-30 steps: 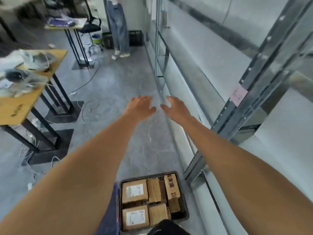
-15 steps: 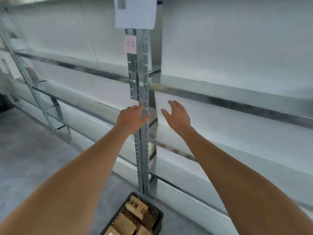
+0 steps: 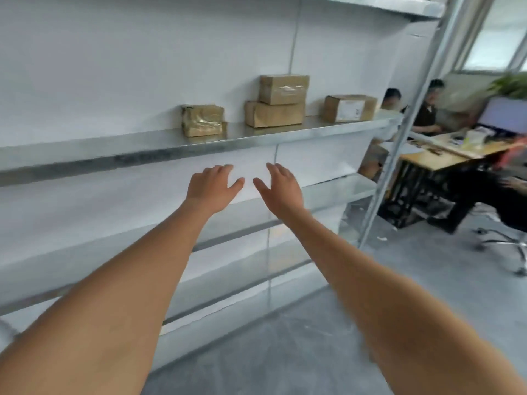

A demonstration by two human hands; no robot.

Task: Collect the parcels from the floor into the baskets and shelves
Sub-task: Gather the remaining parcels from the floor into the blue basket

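Cardboard parcels already up on the shelf above both empty, loose-fingered hands, left hand beside right hand; best turn back floorward for more.

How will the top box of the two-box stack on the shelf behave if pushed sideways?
The top box looks like stiff, taped cardboard, so it would probably slide rather than crumple. It sits offset to the right on the lower box, so a push right may tip it off. Its glossy tape could be slippery.
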